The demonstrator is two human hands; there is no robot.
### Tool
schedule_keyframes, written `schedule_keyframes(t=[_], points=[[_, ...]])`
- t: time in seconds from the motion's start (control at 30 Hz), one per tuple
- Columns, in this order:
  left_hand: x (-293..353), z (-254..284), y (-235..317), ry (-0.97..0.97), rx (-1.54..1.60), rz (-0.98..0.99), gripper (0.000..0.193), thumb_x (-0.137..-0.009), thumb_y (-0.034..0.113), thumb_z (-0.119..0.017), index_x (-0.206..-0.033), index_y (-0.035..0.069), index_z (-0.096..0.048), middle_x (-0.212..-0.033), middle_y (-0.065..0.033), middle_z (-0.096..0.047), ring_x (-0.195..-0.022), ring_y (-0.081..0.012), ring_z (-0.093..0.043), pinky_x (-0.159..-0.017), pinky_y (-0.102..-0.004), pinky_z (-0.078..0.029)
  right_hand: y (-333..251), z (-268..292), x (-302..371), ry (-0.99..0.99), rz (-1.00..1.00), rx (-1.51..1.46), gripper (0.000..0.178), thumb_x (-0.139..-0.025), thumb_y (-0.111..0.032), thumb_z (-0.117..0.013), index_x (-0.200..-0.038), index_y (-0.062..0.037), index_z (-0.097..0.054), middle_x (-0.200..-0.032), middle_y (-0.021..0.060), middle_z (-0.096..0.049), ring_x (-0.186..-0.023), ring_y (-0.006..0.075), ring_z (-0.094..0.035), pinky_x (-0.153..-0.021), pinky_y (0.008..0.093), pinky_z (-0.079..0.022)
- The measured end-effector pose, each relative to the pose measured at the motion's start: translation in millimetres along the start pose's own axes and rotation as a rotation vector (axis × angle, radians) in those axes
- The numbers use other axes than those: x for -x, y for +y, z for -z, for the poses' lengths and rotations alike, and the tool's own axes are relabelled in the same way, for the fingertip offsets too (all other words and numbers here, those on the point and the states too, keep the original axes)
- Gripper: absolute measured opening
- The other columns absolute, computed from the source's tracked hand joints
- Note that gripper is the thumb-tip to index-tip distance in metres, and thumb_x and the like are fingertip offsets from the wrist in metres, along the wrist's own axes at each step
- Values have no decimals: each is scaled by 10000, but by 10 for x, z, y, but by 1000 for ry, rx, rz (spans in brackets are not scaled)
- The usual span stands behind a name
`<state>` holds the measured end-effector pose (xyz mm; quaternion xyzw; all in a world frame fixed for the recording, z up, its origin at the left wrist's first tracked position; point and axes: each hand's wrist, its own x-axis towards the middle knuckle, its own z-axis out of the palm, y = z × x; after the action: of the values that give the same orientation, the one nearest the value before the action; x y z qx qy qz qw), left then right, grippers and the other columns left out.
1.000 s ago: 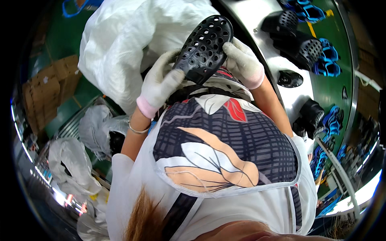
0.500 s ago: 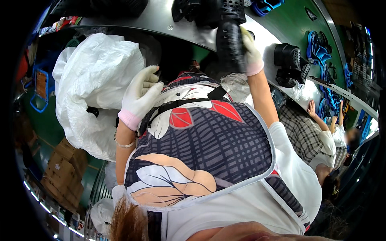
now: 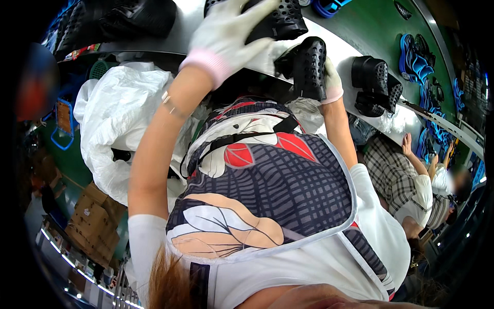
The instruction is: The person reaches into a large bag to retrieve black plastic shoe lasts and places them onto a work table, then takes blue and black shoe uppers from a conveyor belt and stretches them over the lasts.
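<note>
Both my hands wear white gloves with pink cuffs. My right hand point(image 3: 332, 81) grips a black clog point(image 3: 310, 67) dotted with holes, held upright at the table's near edge; its fingers are mostly hidden behind the clog. Another dark piece shows just left of that clog, and I cannot tell whether it is joined to it. My left hand point(image 3: 231, 41) is stretched out with fingers spread, over the metal table point(image 3: 190, 26). Beside its fingertips lie more black perforated clogs point(image 3: 285, 20); whether the fingers touch them is unclear.
More black clogs point(image 3: 371, 85) stand on the table to the right, and dark ones point(image 3: 136, 18) at the far left. Blue sandals point(image 3: 414, 59) lie on the green surface beyond. A large white sack point(image 3: 116, 123) is at my left, cardboard boxes point(image 3: 92, 221) behind it. Co-workers point(image 3: 401, 180) sit at right.
My left hand has risen from beside my lap to over the table, fingers spread. My right hand has come slightly nearer and rightward with the clog, which was blurred before.
</note>
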<state>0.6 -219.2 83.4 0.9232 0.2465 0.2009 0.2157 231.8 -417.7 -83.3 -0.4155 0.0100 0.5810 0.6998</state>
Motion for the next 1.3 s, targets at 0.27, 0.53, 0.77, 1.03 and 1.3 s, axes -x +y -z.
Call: schedule_keyframes(t=[0.27,0.53,0.77,1.03,1.3], points=[[-548,-455,73,-226,-88,-224,465,-750,336,-694,-1151,114,-611,-1244,-181,-519,-1224,-417,-419,-1040,-453,-370,186,-177,-135,420,140,-190,521,-997,-445,-327,-1290,-66,-532,-1238,120,-600,-1093,306,-594,-967,466,-478],[-239,-424,-5,-186,-169,-210,497,-735,83,-659,-1213,196,-580,-1359,-66,-496,-1271,-340,-434,-1029,-424,-432,514,138,-517,467,261,188,589,-935,-430,-539,-1268,54,-496,-1182,151,-584,-1048,226,-565,-940,354,-446],[-133,-440,-34,-130,-178,-128,544,-739,79,-644,-1259,222,-570,-1379,-41,-483,-1281,-327,-427,-1030,-428,-436,476,-103,-355,516,238,501,621,-898,-413,-607,-1271,70,-491,-1182,151,-574,-1075,217,-540,-969,331,-407],[59,-401,-105,-81,-93,-32,601,-733,179,-691,-1312,208,-534,-1373,-95,-473,-1274,-345,-428,-1050,-431,-412,638,97,-418,475,214,845,588,-847,-380,-686,-1231,34,-524,-1177,194,-582,-1072,274,-573,-972,384,-423],[1364,78,-262,-14,104,402,441,-826,177,-635,-1259,122,-572,-1228,-142,-556,-1144,-320,-526,-980,-395,-449,370,-573,-325,300,152,842,438,-949,-277,-602,-1286,-68,-416,-1101,81,-564,-1002,189,-557,-798,333,-512]])
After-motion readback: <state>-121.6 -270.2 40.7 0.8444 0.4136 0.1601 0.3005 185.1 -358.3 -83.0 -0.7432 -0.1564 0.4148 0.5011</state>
